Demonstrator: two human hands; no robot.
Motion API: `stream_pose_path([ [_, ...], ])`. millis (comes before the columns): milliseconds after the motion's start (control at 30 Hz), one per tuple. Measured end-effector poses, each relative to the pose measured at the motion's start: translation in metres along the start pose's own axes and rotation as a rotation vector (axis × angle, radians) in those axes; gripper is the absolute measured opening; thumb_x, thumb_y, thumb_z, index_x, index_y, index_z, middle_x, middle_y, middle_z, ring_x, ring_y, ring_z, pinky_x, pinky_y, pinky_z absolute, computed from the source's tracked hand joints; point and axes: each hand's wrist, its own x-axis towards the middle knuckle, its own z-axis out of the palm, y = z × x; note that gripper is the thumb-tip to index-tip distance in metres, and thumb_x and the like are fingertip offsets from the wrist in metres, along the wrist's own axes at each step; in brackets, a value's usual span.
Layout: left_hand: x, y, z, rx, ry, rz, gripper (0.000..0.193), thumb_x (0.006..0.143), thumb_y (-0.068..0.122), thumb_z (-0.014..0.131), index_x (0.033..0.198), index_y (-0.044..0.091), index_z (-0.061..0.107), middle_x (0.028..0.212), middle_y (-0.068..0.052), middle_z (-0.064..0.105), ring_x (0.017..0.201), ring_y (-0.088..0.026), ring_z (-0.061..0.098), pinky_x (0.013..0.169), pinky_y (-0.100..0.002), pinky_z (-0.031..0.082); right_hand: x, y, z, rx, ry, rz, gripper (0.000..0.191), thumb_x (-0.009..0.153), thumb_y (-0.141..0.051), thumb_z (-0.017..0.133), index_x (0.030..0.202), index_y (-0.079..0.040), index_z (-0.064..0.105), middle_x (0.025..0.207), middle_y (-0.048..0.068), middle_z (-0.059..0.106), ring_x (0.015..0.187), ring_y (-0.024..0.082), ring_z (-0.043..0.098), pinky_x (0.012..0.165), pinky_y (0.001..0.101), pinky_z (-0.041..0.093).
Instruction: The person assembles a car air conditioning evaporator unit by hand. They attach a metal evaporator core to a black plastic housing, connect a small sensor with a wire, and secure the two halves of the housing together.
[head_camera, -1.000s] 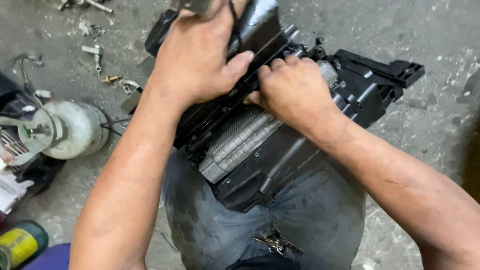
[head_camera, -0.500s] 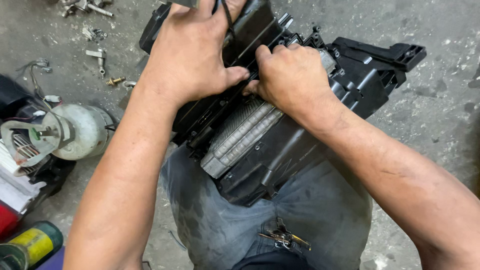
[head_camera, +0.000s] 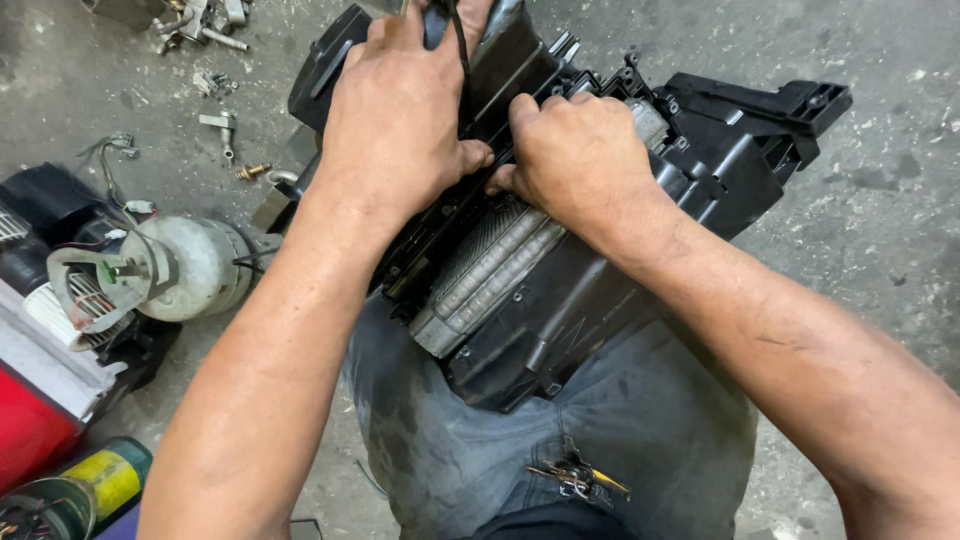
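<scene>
A large black plastic housing (head_camera: 700, 170) rests on my lap over grey jeans (head_camera: 640, 440). A silver finned core (head_camera: 490, 265) shows through its open side. My left hand (head_camera: 395, 120) presses down on the upper part of the housing, fingers wrapped over its top edge beside a black cable (head_camera: 462, 50). My right hand (head_camera: 575, 160) grips the seam of the housing just right of the left hand, thumb tucked against the core. Both hands touch each other at the thumbs.
On the concrete floor at left lie a pale metal canister (head_camera: 195, 265), a blower motor with wires (head_camera: 95, 285), loose bolts and brackets (head_camera: 225, 125), a red box (head_camera: 30, 430) and a yellow-green can (head_camera: 100, 480). A small keyring (head_camera: 580, 480) hangs at my waist.
The housing and both hands have shifted slightly down and right in view. My right hand has moved closer to the left, clamping tighter on the seam.
</scene>
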Motion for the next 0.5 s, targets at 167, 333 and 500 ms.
stream_pose_path([
  [167,0.000,0.001,0.003,0.015,-0.096,-0.044,0.110,0.063,0.036,0.099,0.151,0.010,0.038,0.124,-0.027,0.060,0.115,-0.043,0.060,0.094,-0.050,0.051,0.003,-0.004,-0.002,0.020,-0.032,0.054,0.056,0.076,-0.054,0.086,0.086,-0.003,0.064,0.071,0.015,0.070,0.072,0.034,0.072,0.063,0.0451,0.056],
  [333,0.001,0.002,-0.001,-0.002,-0.067,-0.057,0.118,0.057,0.033,0.100,0.152,0.008,0.034,0.122,-0.027,0.060,0.112,-0.044,0.059,0.092,-0.051,0.050,0.001,-0.004,-0.006,-0.004,-0.049,0.056,0.059,0.073,-0.055,0.085,0.088,-0.002,0.065,0.073,0.015,0.071,0.078,0.034,0.071,0.065,0.0450,0.056],
  [500,0.000,0.003,-0.006,-0.016,-0.038,-0.057,0.128,0.052,0.032,0.100,0.156,0.009,0.028,0.122,-0.029,0.060,0.113,-0.046,0.059,0.090,-0.051,0.050,0.000,-0.012,-0.015,-0.048,-0.073,0.024,0.058,0.074,-0.055,0.084,0.092,-0.002,0.065,0.077,0.015,0.072,0.080,0.033,0.071,0.066,0.0446,0.055],
])
